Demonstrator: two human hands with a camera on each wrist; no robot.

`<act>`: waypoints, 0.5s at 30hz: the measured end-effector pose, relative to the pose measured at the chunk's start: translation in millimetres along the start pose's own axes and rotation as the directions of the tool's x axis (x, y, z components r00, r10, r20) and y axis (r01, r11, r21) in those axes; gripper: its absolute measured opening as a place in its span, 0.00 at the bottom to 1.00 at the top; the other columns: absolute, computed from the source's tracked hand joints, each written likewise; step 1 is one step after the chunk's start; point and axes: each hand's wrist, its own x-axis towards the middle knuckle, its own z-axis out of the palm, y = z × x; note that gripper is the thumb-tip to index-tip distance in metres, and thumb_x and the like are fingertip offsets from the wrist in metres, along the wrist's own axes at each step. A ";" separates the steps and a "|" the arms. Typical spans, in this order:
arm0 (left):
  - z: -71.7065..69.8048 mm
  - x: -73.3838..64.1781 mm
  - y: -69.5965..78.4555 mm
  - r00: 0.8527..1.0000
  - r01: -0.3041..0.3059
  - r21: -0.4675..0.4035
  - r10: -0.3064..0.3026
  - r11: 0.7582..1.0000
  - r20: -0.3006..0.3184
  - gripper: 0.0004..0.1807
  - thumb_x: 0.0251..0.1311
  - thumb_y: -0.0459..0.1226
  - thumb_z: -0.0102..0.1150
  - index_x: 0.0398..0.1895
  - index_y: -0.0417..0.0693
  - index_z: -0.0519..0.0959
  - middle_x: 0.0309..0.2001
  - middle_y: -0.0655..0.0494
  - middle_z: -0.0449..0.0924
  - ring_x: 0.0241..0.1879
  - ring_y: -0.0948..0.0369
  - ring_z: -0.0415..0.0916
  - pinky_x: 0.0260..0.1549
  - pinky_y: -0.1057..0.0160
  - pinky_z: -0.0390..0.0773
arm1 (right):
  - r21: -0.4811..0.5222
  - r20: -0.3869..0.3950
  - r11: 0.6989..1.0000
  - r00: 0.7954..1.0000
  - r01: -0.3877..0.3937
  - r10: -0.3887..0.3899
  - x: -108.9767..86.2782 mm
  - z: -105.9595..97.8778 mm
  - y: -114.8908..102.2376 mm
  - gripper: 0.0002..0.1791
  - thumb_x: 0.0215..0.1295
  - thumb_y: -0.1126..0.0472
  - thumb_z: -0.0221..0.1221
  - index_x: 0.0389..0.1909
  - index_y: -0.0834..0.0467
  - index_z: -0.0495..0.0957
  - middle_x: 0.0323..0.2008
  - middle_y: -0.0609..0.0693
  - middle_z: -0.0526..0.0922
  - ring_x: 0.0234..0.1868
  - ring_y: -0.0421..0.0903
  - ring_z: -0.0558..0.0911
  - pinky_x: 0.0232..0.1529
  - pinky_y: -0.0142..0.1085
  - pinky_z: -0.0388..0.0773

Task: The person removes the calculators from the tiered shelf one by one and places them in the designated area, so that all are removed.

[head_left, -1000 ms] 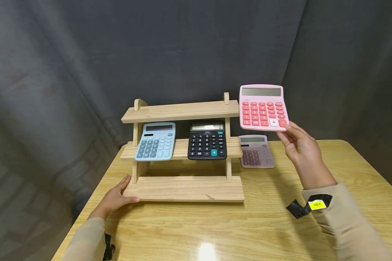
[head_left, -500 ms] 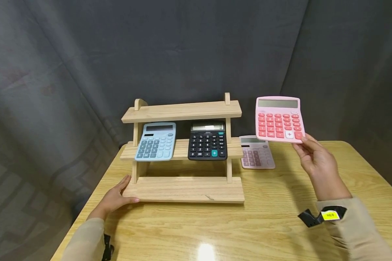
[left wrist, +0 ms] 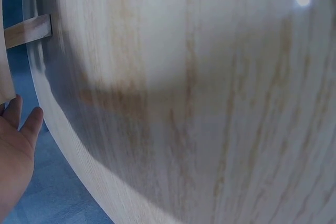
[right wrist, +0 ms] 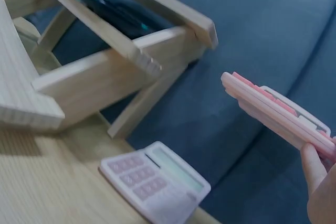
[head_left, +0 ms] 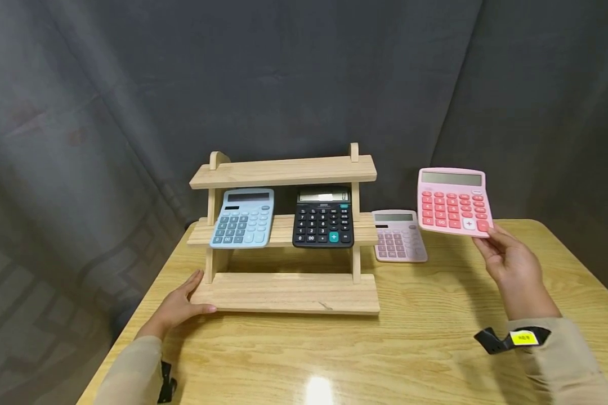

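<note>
My right hand [head_left: 517,273] pinches a pink calculator [head_left: 454,201] by its lower right corner, holding it in the air right of the rack. In the right wrist view the pink calculator [right wrist: 278,111] shows edge-on, tilted above the table. My left hand [head_left: 178,306] grips the left end of the bottom board of the wooden three-tier rack [head_left: 294,293]. On the middle shelf lean a light blue calculator [head_left: 242,219] at left and a black calculator [head_left: 323,218] at right. A pale pink calculator [head_left: 399,236] lies on the table beside the rack.
The wood-grain table [head_left: 304,354] extends around the rack, with a bright light reflection near its front. Dark grey curtains [head_left: 294,79] hang behind and at both sides. The rack's top shelf [head_left: 284,171] stands above the two leaning calculators.
My right hand has moved right and down with the pink calculator, away from the rack's top shelf, uncovering more of the pale pink calculator. My left hand has stayed on the rack.
</note>
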 end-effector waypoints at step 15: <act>-1.5 2.6 4.0 1.000 0.007 -0.009 -0.007 1.000 0.007 0.58 0.35 0.54 0.66 0.65 0.40 0.45 0.65 0.40 0.41 0.61 0.40 0.41 0.53 0.41 0.48 | -0.175 -0.068 0.978 0.989 0.117 -0.131 100.3 -112.5 -65.3 0.18 0.50 0.77 0.56 0.43 0.62 0.78 0.40 0.57 0.78 0.44 0.53 0.76 0.44 0.44 0.69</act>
